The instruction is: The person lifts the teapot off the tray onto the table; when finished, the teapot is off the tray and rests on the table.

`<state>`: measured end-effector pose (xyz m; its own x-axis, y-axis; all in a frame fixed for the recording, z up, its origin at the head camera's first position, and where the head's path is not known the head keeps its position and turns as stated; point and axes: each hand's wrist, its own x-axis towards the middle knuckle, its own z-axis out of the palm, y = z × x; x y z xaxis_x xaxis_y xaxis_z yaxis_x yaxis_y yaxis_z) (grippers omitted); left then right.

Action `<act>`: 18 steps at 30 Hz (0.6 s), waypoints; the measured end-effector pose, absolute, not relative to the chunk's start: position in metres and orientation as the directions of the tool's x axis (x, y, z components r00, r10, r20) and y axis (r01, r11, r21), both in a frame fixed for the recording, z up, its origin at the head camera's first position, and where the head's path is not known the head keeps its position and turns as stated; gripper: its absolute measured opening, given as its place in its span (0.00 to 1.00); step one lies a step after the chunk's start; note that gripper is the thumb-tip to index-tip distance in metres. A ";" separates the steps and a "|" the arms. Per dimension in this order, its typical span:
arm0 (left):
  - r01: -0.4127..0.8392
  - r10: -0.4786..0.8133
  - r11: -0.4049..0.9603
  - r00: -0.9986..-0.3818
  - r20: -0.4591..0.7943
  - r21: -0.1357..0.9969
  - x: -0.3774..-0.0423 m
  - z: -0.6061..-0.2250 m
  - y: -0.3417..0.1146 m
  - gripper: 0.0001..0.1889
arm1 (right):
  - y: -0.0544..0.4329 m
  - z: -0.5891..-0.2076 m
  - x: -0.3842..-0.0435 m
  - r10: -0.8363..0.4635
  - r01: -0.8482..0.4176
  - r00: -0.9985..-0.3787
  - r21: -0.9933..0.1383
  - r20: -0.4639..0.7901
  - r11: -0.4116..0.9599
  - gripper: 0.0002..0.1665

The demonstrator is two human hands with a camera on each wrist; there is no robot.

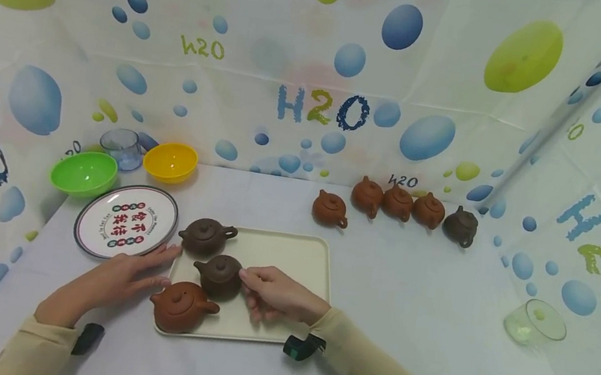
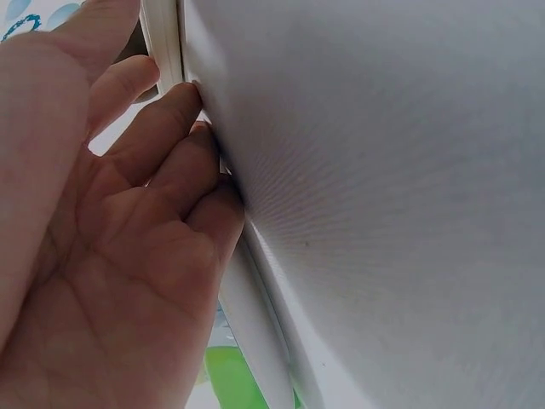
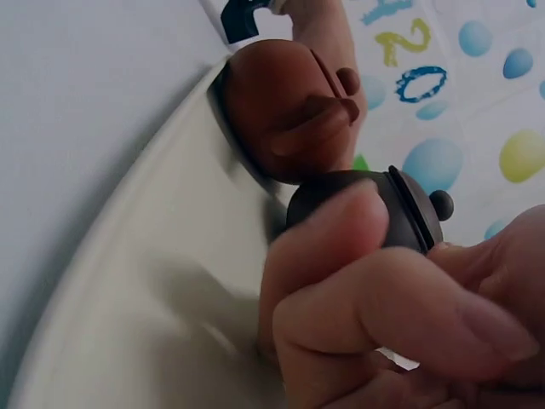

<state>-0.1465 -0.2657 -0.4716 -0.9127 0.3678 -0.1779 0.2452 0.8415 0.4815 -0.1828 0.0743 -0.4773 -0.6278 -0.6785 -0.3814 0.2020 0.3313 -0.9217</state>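
Observation:
My right hand (image 1: 278,292) pinches the handle side of a dark brown teapot (image 1: 220,278), whose spout points left. That teapot is on or just above the cream tray (image 1: 295,259); I cannot tell which. Behind it on the tray sits another dark brown teapot (image 1: 204,238), and in front a reddish-brown teapot (image 1: 179,309). In the right wrist view, curled fingers (image 3: 375,315) partly cover the held pot. My left hand (image 1: 124,271) lies at the tray's left edge, fingers extended, holding nothing. Its fingertips reach the tabletop beside the tray in the left wrist view.
A round printed plate (image 1: 169,212) lies left of the tray. Beyond it stand a green bowl (image 1: 84,173), a yellow bowl (image 1: 170,161) and a bluish glass cup (image 1: 123,150). Several small teapots (image 1: 397,201) line the back right. A clear cup (image 1: 535,323) stands far right.

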 end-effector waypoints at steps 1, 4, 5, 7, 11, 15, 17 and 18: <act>0.248 0.369 0.840 -0.913 -0.174 0.482 -0.146 -0.472 -0.266 0.40 | 0.074 -0.477 -0.182 -0.672 0.201 -0.634 -0.921 -0.383 0.335 0.27; 0.253 0.373 0.839 -0.912 -0.171 0.482 -0.146 -0.472 -0.266 0.40 | 0.075 -0.476 -0.180 -0.651 0.204 -0.657 -0.921 -0.380 0.332 0.27; 0.255 0.375 0.839 -0.911 -0.170 0.482 -0.146 -0.472 -0.266 0.40 | 0.076 -0.475 -0.180 -0.647 0.209 -0.663 -0.922 -0.378 0.325 0.27; 0.257 0.376 0.838 -0.911 -0.170 0.481 -0.146 -0.472 -0.266 0.40 | 0.079 -0.472 -0.179 -0.644 0.215 -0.668 -0.925 -0.373 0.313 0.27; 0.253 0.374 0.839 -0.912 -0.171 0.482 -0.145 -0.470 -0.265 0.40 | 0.086 -0.465 -0.179 -0.636 0.220 -0.682 -0.930 -0.362 0.293 0.26; 0.250 0.372 0.837 -0.912 -0.172 0.486 -0.145 -0.469 -0.264 0.39 | 0.098 -0.460 -0.177 -0.620 0.232 -0.698 -0.933 -0.358 0.277 0.25; 0.248 0.370 0.836 -0.914 -0.168 0.490 -0.144 -0.468 -0.265 0.39 | 0.103 -0.459 -0.176 -0.616 0.235 -0.703 -0.934 -0.354 0.269 0.25; 0.246 0.368 0.836 -0.914 -0.169 0.491 -0.144 -0.468 -0.265 0.39 | 0.105 -0.459 -0.175 -0.614 0.237 -0.705 -0.934 -0.355 0.267 0.25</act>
